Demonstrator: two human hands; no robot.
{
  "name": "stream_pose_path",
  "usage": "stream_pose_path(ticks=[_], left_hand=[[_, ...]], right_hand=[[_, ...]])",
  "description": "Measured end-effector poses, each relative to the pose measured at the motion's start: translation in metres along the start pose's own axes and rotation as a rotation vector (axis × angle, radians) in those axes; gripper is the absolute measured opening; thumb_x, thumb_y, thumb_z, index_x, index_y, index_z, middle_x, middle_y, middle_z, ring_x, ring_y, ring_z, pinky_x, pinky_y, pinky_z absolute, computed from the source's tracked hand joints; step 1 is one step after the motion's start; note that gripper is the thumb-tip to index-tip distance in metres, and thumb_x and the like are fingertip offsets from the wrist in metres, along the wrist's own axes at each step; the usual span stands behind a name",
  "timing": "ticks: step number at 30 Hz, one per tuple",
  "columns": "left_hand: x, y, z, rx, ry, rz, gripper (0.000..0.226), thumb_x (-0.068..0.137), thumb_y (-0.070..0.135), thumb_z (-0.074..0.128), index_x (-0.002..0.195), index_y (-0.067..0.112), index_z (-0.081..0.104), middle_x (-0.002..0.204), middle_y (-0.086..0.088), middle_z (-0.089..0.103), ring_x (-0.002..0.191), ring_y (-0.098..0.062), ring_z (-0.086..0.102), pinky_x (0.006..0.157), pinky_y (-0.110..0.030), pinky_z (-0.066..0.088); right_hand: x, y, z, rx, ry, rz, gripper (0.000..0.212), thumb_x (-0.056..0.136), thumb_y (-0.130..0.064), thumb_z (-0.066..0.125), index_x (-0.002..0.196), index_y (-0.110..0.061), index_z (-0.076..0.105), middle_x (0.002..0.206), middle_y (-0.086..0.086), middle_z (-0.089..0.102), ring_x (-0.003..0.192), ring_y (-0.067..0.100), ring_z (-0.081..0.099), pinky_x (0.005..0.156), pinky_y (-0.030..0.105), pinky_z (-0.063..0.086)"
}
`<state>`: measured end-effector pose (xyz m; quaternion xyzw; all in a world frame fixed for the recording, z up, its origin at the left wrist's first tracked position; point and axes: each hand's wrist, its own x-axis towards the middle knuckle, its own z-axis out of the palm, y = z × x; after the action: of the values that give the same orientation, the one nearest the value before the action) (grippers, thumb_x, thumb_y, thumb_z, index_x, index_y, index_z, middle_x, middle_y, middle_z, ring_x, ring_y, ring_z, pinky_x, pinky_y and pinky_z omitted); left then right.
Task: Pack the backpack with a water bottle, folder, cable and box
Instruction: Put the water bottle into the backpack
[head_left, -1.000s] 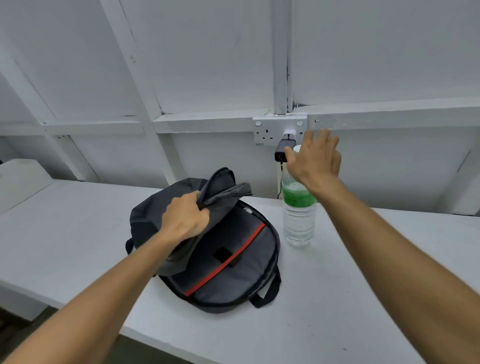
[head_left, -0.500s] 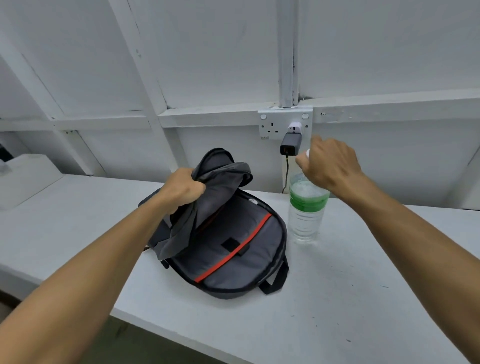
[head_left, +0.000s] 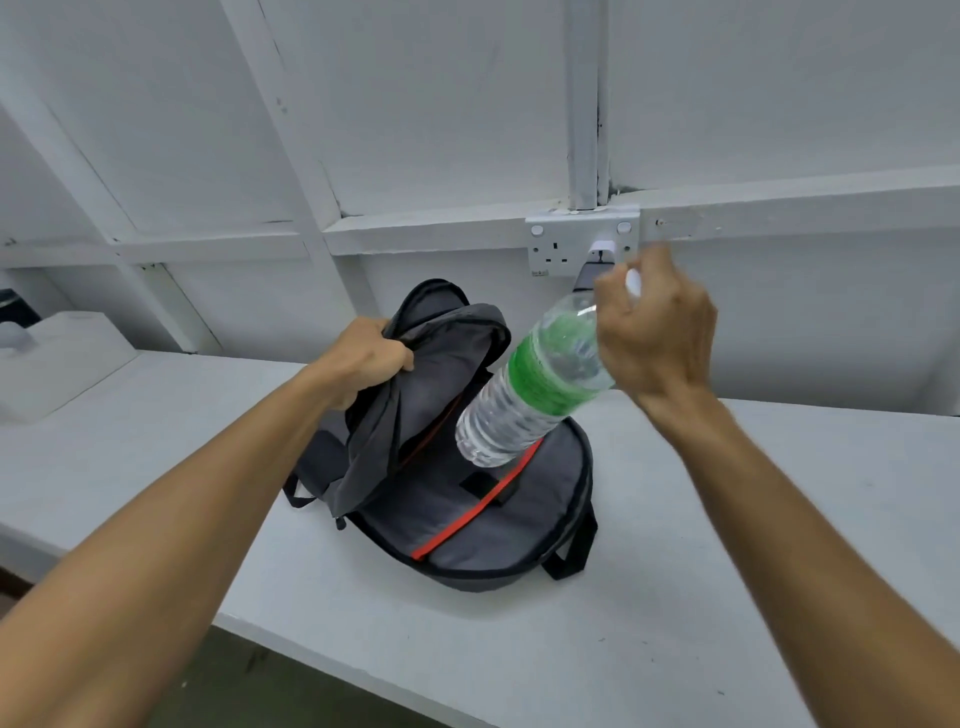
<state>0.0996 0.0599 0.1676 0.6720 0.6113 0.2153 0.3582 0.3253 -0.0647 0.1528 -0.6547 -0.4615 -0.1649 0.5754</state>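
A dark grey backpack (head_left: 498, 535) with a red inner stripe lies unzipped on the white table (head_left: 727, 545). My left hand (head_left: 369, 358) grips its front flap and holds it up and back. A clear water bottle (head_left: 530, 384) with a green label hangs tilted in the air, its base pointing down over the backpack's open compartment. My right hand (head_left: 654, 332) holds the bottle by its neck and white cap. No folder or box is in view.
A double wall socket (head_left: 561, 244) sits on the white wall behind, with a charger plugged in, mostly hidden by my right hand. A white block-shaped thing (head_left: 57, 364) rests at the table's far left. The table's front edge runs across the lower frame.
My right hand closed on the bottle's neck, lifted it off the table and tilted it leftward over the open backpack. My left hand raised the flap further.
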Motion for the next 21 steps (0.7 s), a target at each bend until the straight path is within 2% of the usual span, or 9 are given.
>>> stream_pose_path(ticks=[2,5,9,11,13,15,18,21], left_hand=[[-0.001,-0.002,-0.001,-0.01,0.006,-0.002,0.019,0.086,0.003,0.062,0.097,0.017,0.069,0.096,-0.012,0.07,0.088,-0.032,0.067,0.08,-0.043,0.058],[-0.001,-0.006,0.0,-0.012,0.006,-0.004,0.02,0.086,0.003,0.062,0.099,0.016,0.07,0.096,-0.012,0.071,0.088,-0.032,0.067,0.083,-0.044,0.058],[-0.001,-0.008,0.001,-0.028,0.011,0.001,0.023,0.085,0.002,0.061,0.101,0.017,0.07,0.094,-0.01,0.071,0.088,-0.03,0.067,0.078,-0.038,0.058],[-0.002,-0.004,0.003,-0.026,0.001,0.011,0.021,0.086,0.001,0.061,0.097,0.017,0.069,0.093,-0.01,0.07,0.086,-0.029,0.067,0.077,-0.037,0.057],[-0.002,-0.002,0.006,-0.006,-0.012,0.024,0.019,0.087,0.002,0.061,0.089,0.019,0.068,0.091,-0.009,0.07,0.084,-0.028,0.066,0.079,-0.038,0.058],[-0.002,0.0,0.008,0.013,-0.013,0.036,0.02,0.086,0.003,0.062,0.085,0.022,0.067,0.09,-0.008,0.07,0.083,-0.028,0.066,0.079,-0.039,0.058],[-0.001,0.003,0.008,0.03,-0.027,0.054,0.019,0.085,0.004,0.062,0.088,0.021,0.068,0.091,-0.009,0.071,0.084,-0.03,0.068,0.079,-0.04,0.059],[-0.001,0.007,0.009,0.061,-0.045,0.08,0.021,0.084,0.005,0.063,0.098,0.019,0.07,0.093,-0.01,0.072,0.084,-0.029,0.068,0.079,-0.04,0.059]], right_hand=[[-0.032,0.011,0.024,0.059,0.003,0.078,0.026,0.089,-0.023,0.046,0.083,-0.001,0.058,0.063,0.013,0.054,0.057,0.019,0.034,0.057,0.027,0.02],[-0.078,0.03,0.048,0.136,-0.031,0.173,0.034,0.088,-0.03,0.039,0.083,-0.001,0.058,0.065,0.008,0.054,0.056,0.022,0.042,0.057,0.026,0.027],[-0.106,0.05,0.059,0.192,-0.025,0.409,0.045,0.088,-0.038,0.031,0.093,-0.002,0.056,0.078,0.001,0.053,0.07,0.021,0.047,0.065,0.029,0.032],[-0.123,0.051,0.063,0.226,-0.112,0.454,0.041,0.092,-0.04,0.031,0.097,-0.006,0.054,0.085,-0.003,0.053,0.076,0.021,0.049,0.069,0.03,0.034],[-0.141,0.053,0.069,0.297,-0.208,0.574,0.026,0.1,-0.036,0.039,0.099,-0.013,0.051,0.088,-0.005,0.055,0.085,0.021,0.053,0.071,0.029,0.037],[-0.155,0.06,0.077,0.393,-0.291,0.664,0.017,0.099,-0.038,0.045,0.095,-0.022,0.048,0.09,-0.004,0.059,0.086,0.022,0.058,0.067,0.028,0.045],[-0.167,0.071,0.092,0.428,-0.457,0.684,0.013,0.093,-0.046,0.052,0.094,-0.034,0.049,0.093,0.001,0.062,0.083,0.023,0.065,0.069,0.043,0.057],[-0.179,0.073,0.111,0.41,-0.641,0.625,0.018,0.09,-0.043,0.056,0.098,-0.03,0.047,0.093,0.001,0.063,0.081,0.019,0.066,0.069,0.044,0.057]])
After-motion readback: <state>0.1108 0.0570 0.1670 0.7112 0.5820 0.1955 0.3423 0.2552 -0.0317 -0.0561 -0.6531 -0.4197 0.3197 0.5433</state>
